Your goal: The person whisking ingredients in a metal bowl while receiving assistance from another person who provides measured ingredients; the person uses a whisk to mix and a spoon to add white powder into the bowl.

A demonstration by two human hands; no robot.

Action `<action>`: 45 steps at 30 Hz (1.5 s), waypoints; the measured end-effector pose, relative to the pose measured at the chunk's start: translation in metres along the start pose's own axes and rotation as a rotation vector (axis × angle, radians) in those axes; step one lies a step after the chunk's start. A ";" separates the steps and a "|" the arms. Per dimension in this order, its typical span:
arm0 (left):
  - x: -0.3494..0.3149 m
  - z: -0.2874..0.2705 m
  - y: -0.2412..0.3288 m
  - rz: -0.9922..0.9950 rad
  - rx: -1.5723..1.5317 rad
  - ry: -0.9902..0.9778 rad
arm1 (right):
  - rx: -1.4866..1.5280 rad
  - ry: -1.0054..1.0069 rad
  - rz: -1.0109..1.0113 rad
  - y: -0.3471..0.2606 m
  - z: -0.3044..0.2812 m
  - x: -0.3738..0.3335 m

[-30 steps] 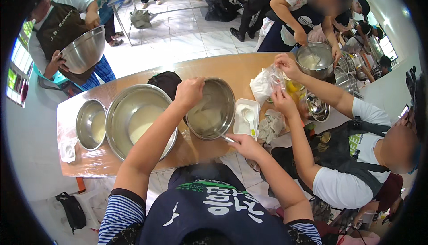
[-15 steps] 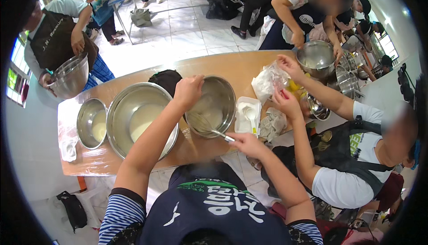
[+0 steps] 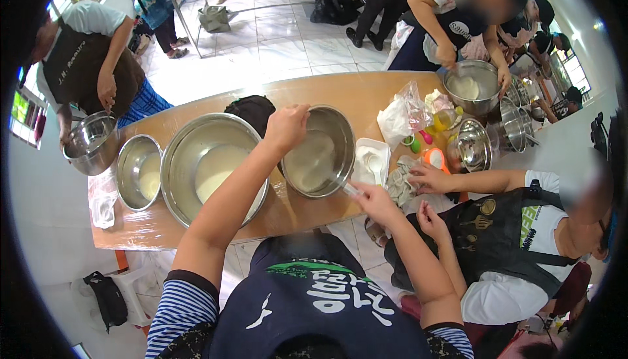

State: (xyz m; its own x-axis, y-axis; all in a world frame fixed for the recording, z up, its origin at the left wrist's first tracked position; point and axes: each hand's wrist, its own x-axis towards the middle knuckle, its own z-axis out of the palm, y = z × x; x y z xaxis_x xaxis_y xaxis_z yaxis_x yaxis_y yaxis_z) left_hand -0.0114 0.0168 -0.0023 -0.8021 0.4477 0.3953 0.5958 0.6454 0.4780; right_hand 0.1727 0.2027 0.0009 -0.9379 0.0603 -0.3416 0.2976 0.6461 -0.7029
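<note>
In front of me on the table stands a steel mixing bowl [image 3: 345, 138] with pale liquid in it. The fingers of my left hand [image 3: 288, 128] are closed on its far left rim. My right hand [image 3: 376, 203] grips the handle of a whisk [image 3: 351, 189] from the near right side. The whisk's wires are down in the liquid and smeared by motion. Left of this bowl sits a larger steel bowl [image 3: 175, 153] of pale batter, partly hidden by my left forearm. A smaller steel bowl [image 3: 131, 156] with a little yellowish batter stands beyond it.
A white tray [image 3: 362, 176] with a spoon, a crumpled cloth [image 3: 400, 186] and a plastic bag of white powder [image 3: 394, 123] lie to the right. A co-worker's hand [image 3: 428, 178] is near the cloth. Across the table, two people hold steel bowls. A black bag [image 3: 254, 110] lies behind.
My right hand has shifted with the whisk, which now blurs in the bowl. The co-worker on the right has let go of the plastic bag and lowered both hands toward the table's edge.
</note>
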 end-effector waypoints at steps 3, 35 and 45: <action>0.001 0.001 0.002 -0.011 0.005 -0.011 | -0.121 -0.037 0.047 -0.001 -0.002 -0.001; 0.013 0.005 -0.014 -0.083 -0.062 -0.041 | -0.077 -0.037 -0.047 -0.012 -0.007 0.006; 0.012 0.000 -0.007 -0.092 -0.057 -0.091 | -0.070 -0.154 -0.135 -0.009 -0.006 0.001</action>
State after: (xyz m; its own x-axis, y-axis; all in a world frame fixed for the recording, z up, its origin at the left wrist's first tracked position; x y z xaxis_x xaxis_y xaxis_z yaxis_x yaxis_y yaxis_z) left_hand -0.0246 0.0178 -0.0012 -0.8523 0.4439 0.2764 0.5188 0.6512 0.5538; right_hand 0.1680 0.2021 0.0108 -0.9287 -0.1439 -0.3419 0.1524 0.6922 -0.7054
